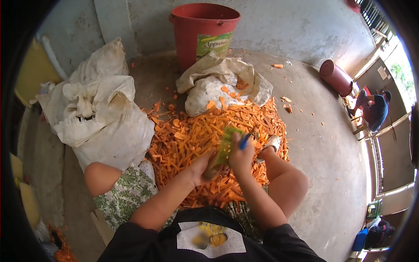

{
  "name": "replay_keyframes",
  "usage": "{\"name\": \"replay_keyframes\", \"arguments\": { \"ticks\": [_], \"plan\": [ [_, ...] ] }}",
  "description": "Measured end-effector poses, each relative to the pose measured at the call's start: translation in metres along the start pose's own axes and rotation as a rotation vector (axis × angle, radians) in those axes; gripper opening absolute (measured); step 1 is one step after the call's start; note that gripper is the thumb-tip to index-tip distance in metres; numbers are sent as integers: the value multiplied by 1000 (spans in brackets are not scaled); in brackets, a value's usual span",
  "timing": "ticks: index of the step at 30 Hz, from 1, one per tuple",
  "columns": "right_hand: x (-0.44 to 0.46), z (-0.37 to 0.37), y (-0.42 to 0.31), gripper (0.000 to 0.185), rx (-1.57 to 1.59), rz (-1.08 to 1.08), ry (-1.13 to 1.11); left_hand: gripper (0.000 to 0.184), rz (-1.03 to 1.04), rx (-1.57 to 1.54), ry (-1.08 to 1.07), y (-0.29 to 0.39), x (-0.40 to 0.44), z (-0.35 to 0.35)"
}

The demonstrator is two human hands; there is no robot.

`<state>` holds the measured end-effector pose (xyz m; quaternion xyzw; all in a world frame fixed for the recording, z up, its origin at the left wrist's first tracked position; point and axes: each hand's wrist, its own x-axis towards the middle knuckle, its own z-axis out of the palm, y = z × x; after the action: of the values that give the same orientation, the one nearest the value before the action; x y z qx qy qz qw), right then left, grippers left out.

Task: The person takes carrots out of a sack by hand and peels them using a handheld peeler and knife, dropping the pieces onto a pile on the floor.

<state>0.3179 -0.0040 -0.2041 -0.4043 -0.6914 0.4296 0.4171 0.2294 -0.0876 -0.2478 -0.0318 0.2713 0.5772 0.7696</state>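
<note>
Between my two hands is a long yellow-green piece with pale spots, blurred, so I cannot make out its kind. My left hand is closed around its lower end, where it looks browner. My right hand is closed on a blue-handled tool, probably a knife; its blade is hard to see. That hand's fingers lie close against the yellow-green piece, and I cannot tell whether they grip it too. Beneath both hands spreads a large heap of cut orange pieces, sticks and round slices, which look like carrot or sweet potato.
White sacks stand at the left, and an open sack lies behind the heap. A red bucket is by the wall. My legs flank the heap. At right are a dark red barrel, a seated person and another person.
</note>
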Motion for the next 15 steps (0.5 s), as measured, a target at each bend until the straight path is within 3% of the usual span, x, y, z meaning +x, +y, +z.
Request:
{"name": "replay_keyframes", "arguments": {
  "ticks": [2, 4, 7, 9, 10, 11, 12, 14, 15],
  "plan": [
    [-15, 8, 6, 22, -95, -64, -10, 37, 33, 127, 82, -3, 0, -4],
    [-10, 10, 16, 23, -191, -134, -17, 36, 40, 114, 17, -2, 8, -21],
    [38, -2, 47, 23, -133, -77, 276, 37, -42, 274, -170, -6, 6, -17],
    [58, -16, 57, 24, -65, -39, 363, 40, -102, 238, 121, -13, -9, 19],
    [62, -23, 53, 25, 44, 74, 348, 40, -103, 244, 123, -10, -6, 14],
    [61, -28, 48, 27, 149, 187, 330, 39, -68, 147, -61, -7, 0, 2],
    [51, -25, 33, 28, 154, 106, 268, 39, -33, 48, -246, -6, 2, -6],
    [23, -13, 19, 26, 19, -29, 111, 33, -42, 41, -125, -3, 2, -5],
    [3, -4, 2, 24, 99, 16, 36, 30, -15, 43, -31, -6, 3, -9]
  ]
}}
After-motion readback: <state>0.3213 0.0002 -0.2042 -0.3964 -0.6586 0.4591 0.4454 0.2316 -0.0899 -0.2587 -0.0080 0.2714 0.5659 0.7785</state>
